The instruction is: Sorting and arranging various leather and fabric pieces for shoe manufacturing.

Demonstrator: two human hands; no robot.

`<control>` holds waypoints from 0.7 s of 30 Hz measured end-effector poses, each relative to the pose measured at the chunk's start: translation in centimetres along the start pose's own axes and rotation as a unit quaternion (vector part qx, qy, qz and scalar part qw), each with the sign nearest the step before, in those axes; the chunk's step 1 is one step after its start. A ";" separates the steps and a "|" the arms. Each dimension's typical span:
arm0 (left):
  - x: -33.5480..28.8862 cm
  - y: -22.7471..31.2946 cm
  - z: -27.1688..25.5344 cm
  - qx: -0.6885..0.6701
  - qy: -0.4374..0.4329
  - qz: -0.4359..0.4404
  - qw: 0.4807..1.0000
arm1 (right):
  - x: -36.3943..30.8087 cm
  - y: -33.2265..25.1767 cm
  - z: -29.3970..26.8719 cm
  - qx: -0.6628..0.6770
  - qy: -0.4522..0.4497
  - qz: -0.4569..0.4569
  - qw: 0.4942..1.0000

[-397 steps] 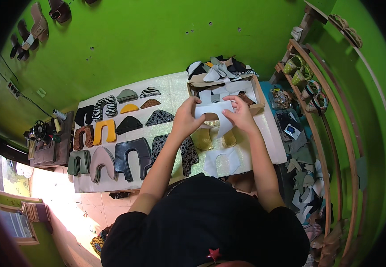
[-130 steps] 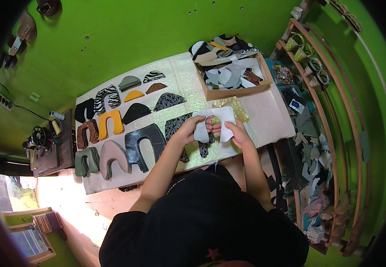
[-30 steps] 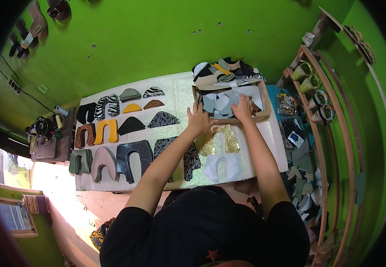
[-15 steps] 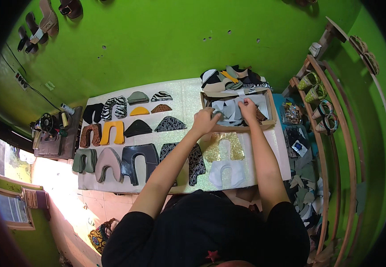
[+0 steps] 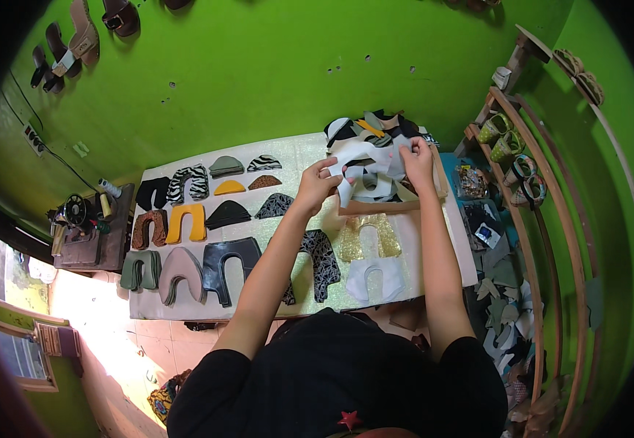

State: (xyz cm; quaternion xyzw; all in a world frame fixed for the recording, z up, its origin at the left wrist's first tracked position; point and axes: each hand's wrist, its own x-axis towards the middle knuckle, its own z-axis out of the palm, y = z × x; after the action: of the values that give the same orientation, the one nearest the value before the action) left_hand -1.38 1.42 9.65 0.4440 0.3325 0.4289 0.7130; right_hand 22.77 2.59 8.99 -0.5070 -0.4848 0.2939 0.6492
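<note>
Above an open cardboard box (image 5: 383, 209), both my hands hold a thin white cut piece (image 5: 359, 151) that looks curved, like a U. My left hand (image 5: 315, 187) grips its left end with the fingers bent around the edge. Between thumb and fingertips, my right hand (image 5: 418, 163) pinches the other end. More white and grey cut pieces (image 5: 375, 188) lie loosely in the box below, partly hidden by the lifted piece and my hands. Right behind the box is a heap of mixed offcuts (image 5: 364, 128) in black, white, yellow and green.
Stacked cut pieces stand in rows on the table, among them a yellow U-shaped stack (image 5: 186, 223) and a black one (image 5: 231, 266). Gold (image 5: 368, 237) and white pieces (image 5: 374, 280) lie near my right forearm. A wooden rack (image 5: 529, 241) with sandals rises at the right; a sewing machine (image 5: 76, 212) stands left.
My hands have come up from inside the box, lifting the white piece and spreading it between them. The left hand moved slightly left. The head view has shifted a little.
</note>
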 end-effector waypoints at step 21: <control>-7.0 0.0 -3.9 -0.073 0.045 -0.061 0.994 | -15.8 -7.5 10.2 -0.292 -0.212 -0.276 0.891</control>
State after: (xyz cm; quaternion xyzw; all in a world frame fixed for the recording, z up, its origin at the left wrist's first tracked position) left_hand -7.57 -3.62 8.77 0.3501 0.3586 0.4271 0.7526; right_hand 6.82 -9.78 10.98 -0.4450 -0.7955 0.0485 0.4084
